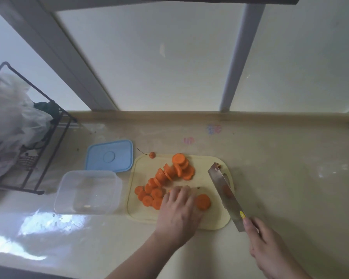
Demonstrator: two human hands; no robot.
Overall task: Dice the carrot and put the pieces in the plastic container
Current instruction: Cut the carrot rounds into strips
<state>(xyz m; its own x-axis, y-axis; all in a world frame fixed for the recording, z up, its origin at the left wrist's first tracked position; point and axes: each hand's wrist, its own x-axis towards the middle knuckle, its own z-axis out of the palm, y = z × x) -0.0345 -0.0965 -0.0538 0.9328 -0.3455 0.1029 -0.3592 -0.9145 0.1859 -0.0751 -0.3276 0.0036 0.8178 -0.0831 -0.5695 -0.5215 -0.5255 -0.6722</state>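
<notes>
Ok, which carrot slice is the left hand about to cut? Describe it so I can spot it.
Find the pale yellow cutting board on the beige counter. At its near edge the left hand rests; the slice lies just right of its fingertips, towards the knife. It lies flat and alone, apart from the pile of slices.

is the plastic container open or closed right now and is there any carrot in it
Open and empty. The plastic container has no cover on; its blue lid lies flat on the counter behind it. No carrot shows through its clear walls.
</notes>
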